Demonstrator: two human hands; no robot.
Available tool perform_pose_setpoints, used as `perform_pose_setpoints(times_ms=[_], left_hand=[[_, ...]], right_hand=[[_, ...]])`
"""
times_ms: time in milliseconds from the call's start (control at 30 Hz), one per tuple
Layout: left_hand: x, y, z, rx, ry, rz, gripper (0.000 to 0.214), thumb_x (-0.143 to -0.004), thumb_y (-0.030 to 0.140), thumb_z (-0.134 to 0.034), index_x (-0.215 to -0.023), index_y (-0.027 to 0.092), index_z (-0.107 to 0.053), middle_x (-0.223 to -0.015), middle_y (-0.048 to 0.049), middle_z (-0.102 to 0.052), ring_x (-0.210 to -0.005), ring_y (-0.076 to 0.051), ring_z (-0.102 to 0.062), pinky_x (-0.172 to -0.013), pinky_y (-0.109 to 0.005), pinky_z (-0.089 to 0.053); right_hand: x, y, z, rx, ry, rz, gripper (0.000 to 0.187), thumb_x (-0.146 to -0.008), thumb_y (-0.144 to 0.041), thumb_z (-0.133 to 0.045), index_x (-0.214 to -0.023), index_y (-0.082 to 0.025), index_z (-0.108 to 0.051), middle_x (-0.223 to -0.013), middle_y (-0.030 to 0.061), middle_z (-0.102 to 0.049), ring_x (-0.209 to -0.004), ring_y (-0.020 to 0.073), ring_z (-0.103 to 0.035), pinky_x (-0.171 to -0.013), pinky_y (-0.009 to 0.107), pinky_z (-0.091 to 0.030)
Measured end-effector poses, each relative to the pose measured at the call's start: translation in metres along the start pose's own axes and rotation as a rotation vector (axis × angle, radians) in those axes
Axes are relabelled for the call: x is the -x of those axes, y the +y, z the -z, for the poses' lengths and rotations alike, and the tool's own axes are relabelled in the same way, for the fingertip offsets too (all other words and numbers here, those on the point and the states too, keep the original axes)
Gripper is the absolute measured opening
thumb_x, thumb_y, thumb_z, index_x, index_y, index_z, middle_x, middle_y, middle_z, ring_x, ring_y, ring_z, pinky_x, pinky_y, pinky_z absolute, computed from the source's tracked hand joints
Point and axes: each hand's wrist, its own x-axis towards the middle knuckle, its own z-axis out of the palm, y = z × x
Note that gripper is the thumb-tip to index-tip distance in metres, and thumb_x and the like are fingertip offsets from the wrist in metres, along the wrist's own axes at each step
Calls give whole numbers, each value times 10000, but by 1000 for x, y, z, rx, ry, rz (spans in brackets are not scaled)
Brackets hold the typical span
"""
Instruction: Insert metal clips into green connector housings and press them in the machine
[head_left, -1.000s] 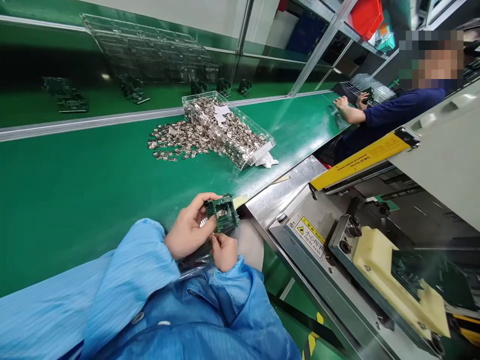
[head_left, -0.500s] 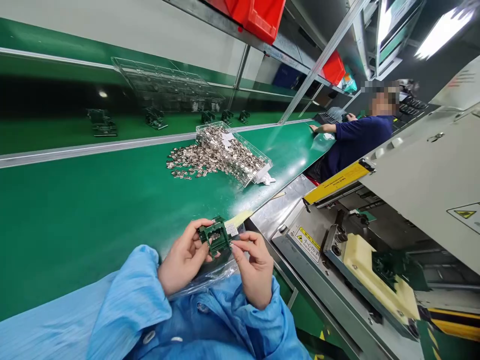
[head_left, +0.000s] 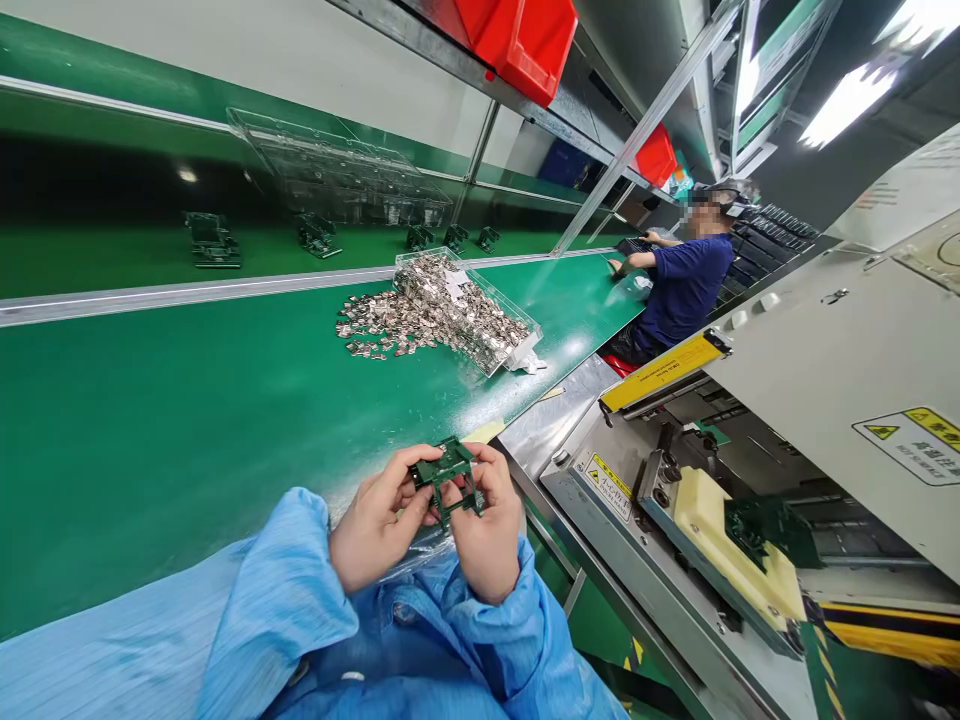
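A dark green plastic frame-like part (head_left: pixel 450 468) is held in front of my chest, above the table's near edge. My left hand (head_left: pixel 379 530) grips its left side between thumb and fingers. On its right side my right hand (head_left: pixel 486 530) is closed too, its thumb pressed against the opening in the part. Whether a small metal piece sits under the thumb is hidden. Beyond, a clear plastic box (head_left: pixel 517 350) lies tilted on the table, with many small silvery metal pieces (head_left: pixel 397 318) in it and spilled to its left.
Several similar green parts (head_left: pixel 214 240) stand along the back ledge beside a clear tray (head_left: pixel 337 170). At right is a machine with a cream-coloured fixture (head_left: pixel 701 520) and a yellow bar (head_left: pixel 660 372). Farther along the green table (head_left: pixel 187 400) a person (head_left: pixel 686 285) sits working.
My right hand has moved from the part's right edge onto the part itself, thumb at its opening. The green part has turned and tilted. The person farther off appears more upright.
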Motion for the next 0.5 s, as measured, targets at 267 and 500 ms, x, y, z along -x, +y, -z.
perform_pose_setpoints(times_ms=[267,500], left_hand=[[0,-2,-1,117,-56,71,382,-868,343,-523,-1211,228,-399,-900,-40,-632,-685,-147,-645,-612,-264,-562],[-10,47,-19,-146,-533,132,521,-859,305,-550,-1349,231,-391,-758,-27,-650,-605,-166,-641,-554,-248,-539]], right_hand=[[3,18,15,-351,-116,-131,417,-753,-381,-731,-1096,-207,-570,-1091,101,-639,-957,228,-626,-735,319,-550],[20,-1,105,-134,-294,156,671,-725,-415,-783,-1320,-251,-520,-1268,106,-582,-1151,289,-551,-968,420,-463]])
